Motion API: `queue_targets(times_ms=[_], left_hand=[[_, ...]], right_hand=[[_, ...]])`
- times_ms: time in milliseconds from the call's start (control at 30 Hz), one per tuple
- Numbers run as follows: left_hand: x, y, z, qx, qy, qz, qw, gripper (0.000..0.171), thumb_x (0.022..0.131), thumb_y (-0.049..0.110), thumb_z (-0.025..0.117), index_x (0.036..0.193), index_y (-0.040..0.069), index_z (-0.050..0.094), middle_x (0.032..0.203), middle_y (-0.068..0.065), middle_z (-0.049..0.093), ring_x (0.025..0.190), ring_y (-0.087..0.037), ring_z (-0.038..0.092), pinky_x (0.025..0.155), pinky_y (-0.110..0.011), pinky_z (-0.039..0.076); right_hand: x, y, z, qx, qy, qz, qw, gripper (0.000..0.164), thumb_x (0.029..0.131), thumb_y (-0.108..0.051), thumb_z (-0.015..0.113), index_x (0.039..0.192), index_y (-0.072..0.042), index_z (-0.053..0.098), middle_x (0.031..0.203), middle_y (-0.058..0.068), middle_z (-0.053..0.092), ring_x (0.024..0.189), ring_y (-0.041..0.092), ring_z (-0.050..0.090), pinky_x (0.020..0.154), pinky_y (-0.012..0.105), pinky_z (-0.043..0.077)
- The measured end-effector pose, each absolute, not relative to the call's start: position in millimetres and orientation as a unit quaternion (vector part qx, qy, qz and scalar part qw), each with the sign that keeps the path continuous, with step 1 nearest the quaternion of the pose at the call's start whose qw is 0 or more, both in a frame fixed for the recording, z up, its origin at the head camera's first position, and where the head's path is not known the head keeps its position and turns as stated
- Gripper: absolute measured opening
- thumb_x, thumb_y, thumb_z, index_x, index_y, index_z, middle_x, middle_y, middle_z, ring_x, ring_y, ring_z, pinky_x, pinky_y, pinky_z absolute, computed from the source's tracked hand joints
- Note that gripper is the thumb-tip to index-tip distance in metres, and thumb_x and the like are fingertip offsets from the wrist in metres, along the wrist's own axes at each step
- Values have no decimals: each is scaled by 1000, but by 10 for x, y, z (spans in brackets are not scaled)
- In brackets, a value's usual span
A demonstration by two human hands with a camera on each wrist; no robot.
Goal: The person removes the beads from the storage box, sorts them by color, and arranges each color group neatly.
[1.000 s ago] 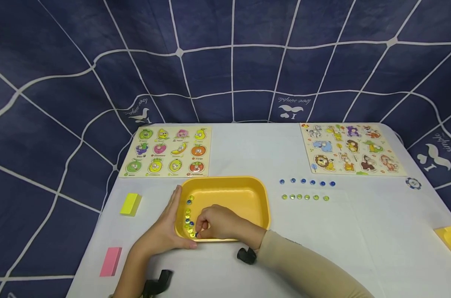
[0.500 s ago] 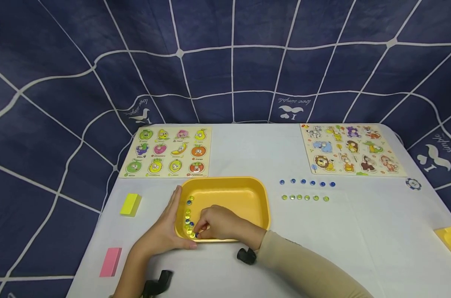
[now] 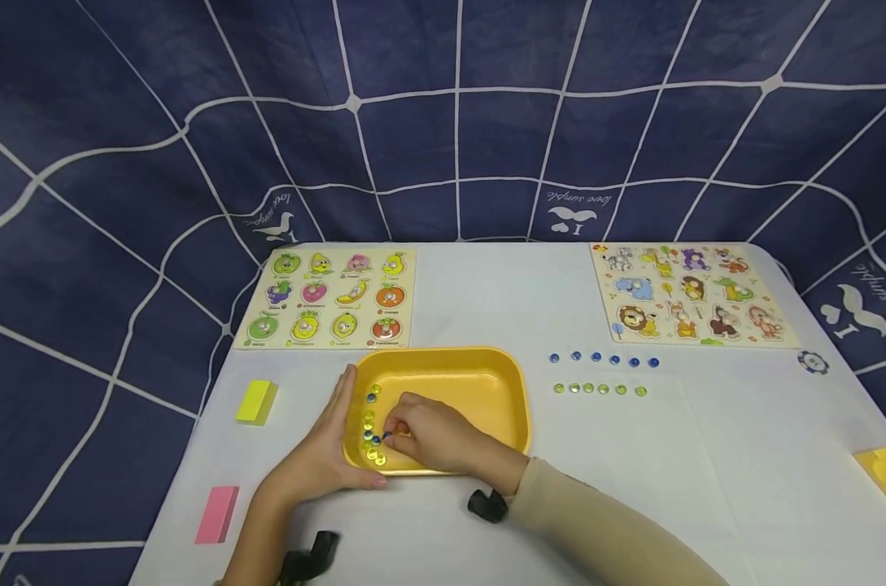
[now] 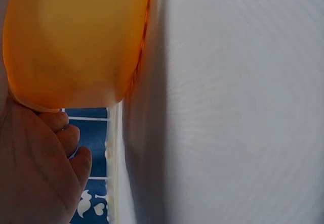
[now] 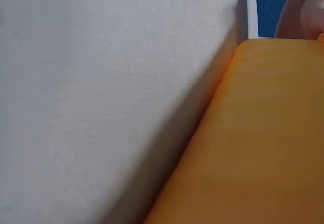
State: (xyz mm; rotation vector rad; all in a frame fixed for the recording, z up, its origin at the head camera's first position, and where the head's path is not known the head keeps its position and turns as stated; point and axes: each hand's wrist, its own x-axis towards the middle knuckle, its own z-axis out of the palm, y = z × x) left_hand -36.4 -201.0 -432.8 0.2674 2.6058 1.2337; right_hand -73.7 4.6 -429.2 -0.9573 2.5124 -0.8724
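Observation:
A yellow tray [image 3: 479, 403] holds several yellow-green glass beads [image 3: 369, 416] and blue ones along its left side in the head view. My left hand [image 3: 318, 456] lies against the tray's near left corner, fingers straight along the left wall and thumb along the front rim. Inside the tray, my right hand [image 3: 438, 435] pinches a blue glass bead [image 3: 387, 435] between thumb and forefinger, just right of the other beads. The left wrist view shows the left hand [image 4: 40, 163] beside the tray's outer wall; the right wrist view shows mostly the tray's outside [image 5: 253, 133].
Right of the tray lie a row of blue beads [image 3: 596, 356] and a row of yellow-green beads [image 3: 603, 388]. A fruit puzzle board [image 3: 325, 313] and an animal puzzle board [image 3: 677, 289] lie behind. Yellow [image 3: 256, 402] and pink [image 3: 217, 514] blocks sit left, an arched yellow block [image 3: 885, 472] far right.
My right hand has moved slightly away from the tray's front wall, bringing the blue bead from the near corner up beside the other blue beads. The left hand has stayed put.

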Motion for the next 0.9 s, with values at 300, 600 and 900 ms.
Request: queue_targets(times_ms=[300,600,900], left_hand=[[-370,-2016,-4345,91,894,421,123,142,51,51,89,148,38,-15,160,-1,-10,148,-29,-5,113,-62,12],[-372,-2012,-4336,81,895,420,129,144,49,52,89,147,40,-15,160,3,-11,148,-27,-6,114,-60,11],[-372,-2011,-4343,85,891,429,125,146,47,50,90,148,39,-15,161,0,-10,148,-26,-6,114,-62,10]], right_hand=[[-634,250,-4113,-327,869,-356,108,17,94,-36,56,103,-22,61,92,-13,50,76,-2,49,68,11,44],[-611,669,-3742,-299,839,-453,24,11,94,-32,57,103,-26,58,97,-7,53,80,3,49,66,16,47],[-766,1190,-3534,-270,841,-463,-70,12,92,-21,60,104,-20,59,98,-7,52,83,6,48,70,17,45]])
